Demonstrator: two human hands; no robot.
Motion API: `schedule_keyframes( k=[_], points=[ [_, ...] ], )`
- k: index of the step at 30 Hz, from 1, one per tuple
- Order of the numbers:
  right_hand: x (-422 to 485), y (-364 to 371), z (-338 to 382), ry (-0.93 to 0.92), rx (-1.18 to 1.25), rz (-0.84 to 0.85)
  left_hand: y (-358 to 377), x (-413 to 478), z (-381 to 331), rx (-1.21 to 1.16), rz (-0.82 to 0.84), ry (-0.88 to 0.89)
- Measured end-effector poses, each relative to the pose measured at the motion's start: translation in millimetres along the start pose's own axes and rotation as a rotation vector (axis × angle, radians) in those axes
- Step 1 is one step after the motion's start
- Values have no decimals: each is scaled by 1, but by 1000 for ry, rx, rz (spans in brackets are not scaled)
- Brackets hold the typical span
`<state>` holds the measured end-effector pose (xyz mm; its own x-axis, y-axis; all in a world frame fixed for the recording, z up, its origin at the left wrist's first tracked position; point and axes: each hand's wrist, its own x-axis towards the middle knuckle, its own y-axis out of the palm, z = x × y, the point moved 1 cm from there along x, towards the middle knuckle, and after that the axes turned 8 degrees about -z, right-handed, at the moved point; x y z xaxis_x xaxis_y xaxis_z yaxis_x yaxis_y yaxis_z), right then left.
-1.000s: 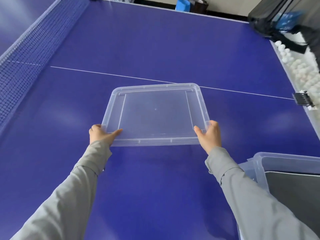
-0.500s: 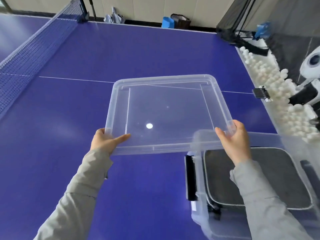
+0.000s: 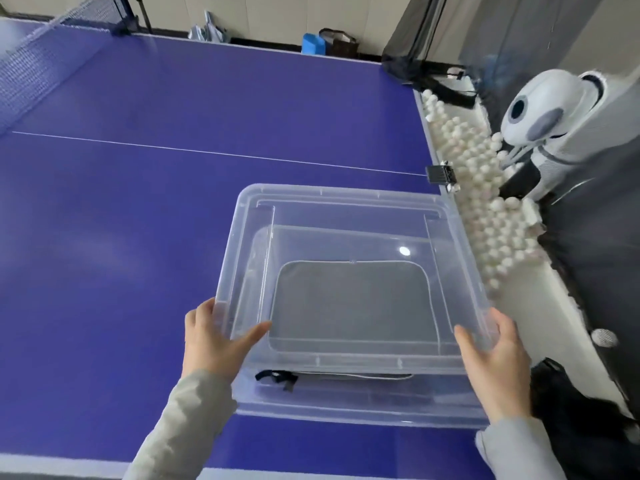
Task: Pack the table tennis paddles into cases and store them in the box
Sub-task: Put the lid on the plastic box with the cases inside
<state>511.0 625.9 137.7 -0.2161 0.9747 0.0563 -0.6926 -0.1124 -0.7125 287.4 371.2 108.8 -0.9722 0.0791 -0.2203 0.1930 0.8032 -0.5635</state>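
Clear lid (image 3: 346, 209) now rightward, above the box (image 3: 363, 405)

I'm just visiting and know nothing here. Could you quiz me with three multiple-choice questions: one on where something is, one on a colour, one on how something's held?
1. Where is the grey case? A on a chair; B inside the clear box; C on a shelf.
2. What colour is the table? A green; B red; C blue.
3. How is the lid held? A by both grips; B by one grip; C by none, it lies on the table.
Answers: 1 B, it shows through the clear lid. 2 C, its top is blue. 3 A, left grip and right grip each clasp a near corner.
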Motion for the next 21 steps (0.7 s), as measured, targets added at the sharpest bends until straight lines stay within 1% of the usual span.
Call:
schedule_keyframes(
  k=[5,13,19,21],
  points=[
    [-22,-9,-28,61,-22,-31,2,-27,15,76,15,17],
    [-41,-15,-54,119,-42,-28,8,-52,28,34,41,-19],
    [-38,-11,-58,123,-89,55,12,-53,28,23,77,-61],
    [-36,-11,-61,126,-104,86,11,-52,30,6,66,-70]
  ],
)
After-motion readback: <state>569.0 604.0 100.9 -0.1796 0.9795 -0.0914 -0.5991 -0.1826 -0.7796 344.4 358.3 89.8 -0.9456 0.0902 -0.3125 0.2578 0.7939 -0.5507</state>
